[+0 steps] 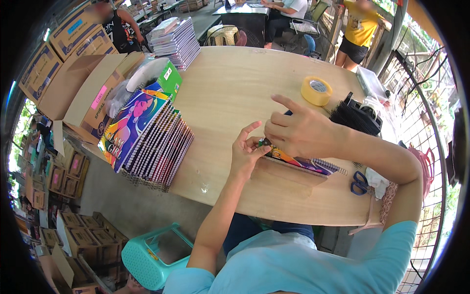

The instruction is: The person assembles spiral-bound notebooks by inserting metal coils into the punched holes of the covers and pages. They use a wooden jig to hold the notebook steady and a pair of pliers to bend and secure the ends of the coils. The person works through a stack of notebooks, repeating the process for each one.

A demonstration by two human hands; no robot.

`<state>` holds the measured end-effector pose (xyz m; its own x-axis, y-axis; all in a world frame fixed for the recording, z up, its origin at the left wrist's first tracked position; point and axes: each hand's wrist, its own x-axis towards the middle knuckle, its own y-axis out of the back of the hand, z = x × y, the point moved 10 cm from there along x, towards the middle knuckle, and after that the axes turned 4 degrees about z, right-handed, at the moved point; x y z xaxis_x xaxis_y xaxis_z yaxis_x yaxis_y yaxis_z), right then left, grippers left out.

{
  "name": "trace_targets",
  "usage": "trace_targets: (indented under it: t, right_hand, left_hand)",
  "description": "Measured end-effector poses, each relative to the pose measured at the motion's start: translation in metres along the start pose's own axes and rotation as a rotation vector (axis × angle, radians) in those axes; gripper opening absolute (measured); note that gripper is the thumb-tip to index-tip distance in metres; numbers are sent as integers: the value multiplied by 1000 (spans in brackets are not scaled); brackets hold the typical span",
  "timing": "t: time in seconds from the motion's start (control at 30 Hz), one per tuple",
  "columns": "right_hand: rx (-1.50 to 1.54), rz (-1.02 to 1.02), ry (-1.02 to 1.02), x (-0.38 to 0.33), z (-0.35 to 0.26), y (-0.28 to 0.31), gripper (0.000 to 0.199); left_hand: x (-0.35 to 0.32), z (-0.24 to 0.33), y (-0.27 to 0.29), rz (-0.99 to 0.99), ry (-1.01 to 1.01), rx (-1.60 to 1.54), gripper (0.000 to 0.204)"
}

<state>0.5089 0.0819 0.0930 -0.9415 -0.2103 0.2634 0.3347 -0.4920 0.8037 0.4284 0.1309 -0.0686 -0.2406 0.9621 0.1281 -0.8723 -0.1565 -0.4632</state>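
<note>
Notebook (306, 162): spiral-bound, colourful cover, lying flat on the table (235, 93) near its close edge, spiral coil at the end away from the hands. Both hands meet at its other corner.

Left hand (246, 154): fingertips pinched on the notebook's corner, index finger raised, forearm coming up from the table edge below.

Right hand (293, 130): lies over the notebook just beside the left hand, fingers curled down onto the same corner, index finger stretched out and free. What sits under the fingertips is too small to tell.

Right of the right hand: black comb-like bundle of binding coils (355, 117); beyond it, a tape roll (316, 90), tan. Near the right elbow: scissors (360, 183), blue-handled, at the table edge.

Left of the left hand, well apart: a fanned stack of notebooks (154, 142), spirals facing the hand. Beyond that, open cardboard boxes (90, 93). Below the table on the left: a teal stool (152, 257).
</note>
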Motion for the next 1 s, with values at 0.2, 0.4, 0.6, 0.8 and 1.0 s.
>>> trace_targets:
  t: [0.2, 0.4, 0.6, 0.8, 1.0]
  right_hand:
    - [-82, 53, -59, 4, 9, 16, 12]
    - [-73, 44, 83, 10, -6, 11, 6]
    - [207, -408, -397, -22, 20, -39, 17]
    - [526, -339, -762, -56, 32, -50, 31]
    - [690, 143, -1110, -129, 82, -9, 38]
  left_hand:
    - [-1, 1, 2, 27, 1, -38, 72]
    - [0, -4, 5, 18, 5, -32, 73]
    - [-5, 5, 2, 64, -43, 46, 76]
    - [-4, 2, 4, 77, -67, 16, 76]
    - [-5, 17, 2, 20, -211, 226, 67]
